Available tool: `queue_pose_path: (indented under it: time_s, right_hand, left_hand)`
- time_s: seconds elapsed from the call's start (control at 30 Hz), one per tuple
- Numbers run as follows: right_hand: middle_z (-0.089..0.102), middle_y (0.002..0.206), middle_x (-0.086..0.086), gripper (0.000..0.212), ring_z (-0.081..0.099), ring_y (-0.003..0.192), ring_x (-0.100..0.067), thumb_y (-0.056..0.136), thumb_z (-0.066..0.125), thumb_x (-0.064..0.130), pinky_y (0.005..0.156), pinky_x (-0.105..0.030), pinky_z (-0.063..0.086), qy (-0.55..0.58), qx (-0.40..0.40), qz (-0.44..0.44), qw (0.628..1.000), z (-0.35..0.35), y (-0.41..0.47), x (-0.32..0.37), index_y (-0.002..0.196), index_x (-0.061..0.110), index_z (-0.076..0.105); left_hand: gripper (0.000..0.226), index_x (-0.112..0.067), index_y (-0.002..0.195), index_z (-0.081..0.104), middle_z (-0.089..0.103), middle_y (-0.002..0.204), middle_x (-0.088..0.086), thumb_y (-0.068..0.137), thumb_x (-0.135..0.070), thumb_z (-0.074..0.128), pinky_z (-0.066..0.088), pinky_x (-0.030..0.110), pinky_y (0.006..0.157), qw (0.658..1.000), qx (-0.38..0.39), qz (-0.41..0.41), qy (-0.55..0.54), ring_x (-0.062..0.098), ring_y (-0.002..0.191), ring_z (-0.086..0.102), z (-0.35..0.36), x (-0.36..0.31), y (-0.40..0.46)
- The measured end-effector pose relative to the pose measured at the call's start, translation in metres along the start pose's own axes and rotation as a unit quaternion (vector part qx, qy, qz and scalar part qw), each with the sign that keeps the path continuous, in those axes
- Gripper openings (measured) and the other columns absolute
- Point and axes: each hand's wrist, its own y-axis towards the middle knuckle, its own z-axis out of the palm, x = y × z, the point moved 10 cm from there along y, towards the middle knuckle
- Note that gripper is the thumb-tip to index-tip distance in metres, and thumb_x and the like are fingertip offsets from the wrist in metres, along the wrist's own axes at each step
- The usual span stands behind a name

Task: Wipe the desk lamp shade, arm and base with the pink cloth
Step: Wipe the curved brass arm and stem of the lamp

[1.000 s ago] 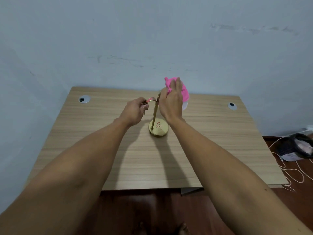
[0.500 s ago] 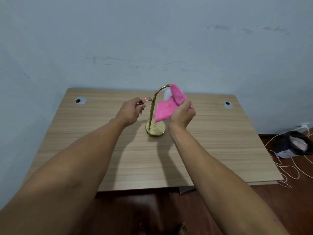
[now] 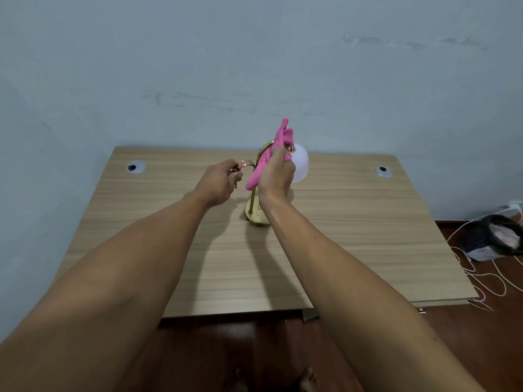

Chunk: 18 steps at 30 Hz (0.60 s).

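I see the desk lamp [image 3: 256,193] standing near the middle of the wooden tabletop [image 3: 353,236], its round brass base [image 3: 256,215] flat on the wood and partly hidden behind my right wrist. My right hand [image 3: 276,175] has its fingers closed around the pink cloth [image 3: 271,154], which is bunched against the curved brass arm [image 3: 263,148]; one end of the cloth sticks up above the hand and the other hangs down along the stem. The white shade [image 3: 300,165] shows just to the right of that hand, touching or nearly touching it. My left hand [image 3: 219,182] is curled around a small curved brass piece [image 3: 246,165] on the lamp's left side; it looks like a firm pinch, though the fingertips are turned away from me. Two cable grommets [image 3: 135,167] sit in the far corners of the tabletop. On the floor to the right lie a dark basket [image 3: 495,236] and loose white cords [image 3: 486,278].
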Motion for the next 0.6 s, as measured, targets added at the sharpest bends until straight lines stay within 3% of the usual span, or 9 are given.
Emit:
queue_pose_path:
  time_s: [0.13, 0.27, 0.43, 0.5, 0.6]
  right_hand:
    - [0.037, 0.057, 0.001, 0.029, 0.034, 0.059, -0.019, 0.088, 0.041, 0.030, 0.059, -0.035, 0.032, -0.046, 0.007, -0.014, 0.999, -0.007, 0.004, -0.004, 0.062, 0.018, 0.038]
    - [0.042, 0.064, -0.004, 0.030, 0.042, 0.064, -0.019, 0.083, 0.041, 0.042, 0.061, -0.034, 0.037, -0.056, 0.027, -0.014, 0.998, -0.016, 0.015, -0.008, 0.067, 0.017, 0.046]
    - [0.057, 0.065, 0.000, 0.028, 0.056, 0.074, -0.025, 0.076, 0.049, 0.046, 0.072, -0.044, 0.049, -0.136, 0.124, 0.076, 0.980, -0.019, 0.025, -0.038, 0.064, 0.021, 0.050]
    - [0.053, 0.064, 0.002, 0.024, 0.054, 0.070, -0.022, 0.086, 0.050, 0.034, 0.066, -0.036, 0.044, -0.120, 0.135, 0.081, 0.980, -0.027, 0.023, -0.035, 0.066, 0.020, 0.049]
    - [0.043, 0.056, 0.008, 0.034, 0.045, 0.050, -0.012, 0.097, 0.047, 0.019, 0.051, -0.028, 0.035, 0.011, 0.060, 0.047, 0.997, -0.046, 0.028, -0.008, 0.063, 0.022, 0.045]
  left_hand:
    - [0.011, -0.010, 0.100, 0.064, 0.075, 0.091, 0.010, 0.098, -0.015, 0.054, 0.049, 0.030, 0.072, 1.000, 0.000, -0.007, 0.016, 0.031, 0.085, 0.070, -0.002, 0.003, 0.002]
    - [0.012, -0.010, 0.099, 0.065, 0.075, 0.092, 0.010, 0.097, -0.015, 0.054, 0.051, 0.033, 0.076, 1.000, -0.004, -0.006, 0.028, 0.030, 0.086, 0.070, -0.005, 0.002, 0.002]
    - [0.011, -0.012, 0.099, 0.064, 0.075, 0.092, 0.008, 0.098, -0.017, 0.054, 0.052, 0.035, 0.076, 0.999, -0.002, 0.003, 0.040, 0.029, 0.086, 0.071, -0.004, 0.003, 0.002]
    - [0.011, -0.012, 0.099, 0.064, 0.075, 0.092, 0.008, 0.098, -0.016, 0.053, 0.046, 0.030, 0.071, 0.999, -0.002, 0.010, 0.046, 0.029, 0.086, 0.070, -0.004, 0.002, 0.002]
    - [0.011, -0.012, 0.098, 0.064, 0.075, 0.092, 0.008, 0.098, -0.015, 0.053, 0.042, 0.026, 0.066, 0.999, -0.002, 0.006, 0.037, 0.029, 0.086, 0.070, -0.004, 0.002, 0.002]
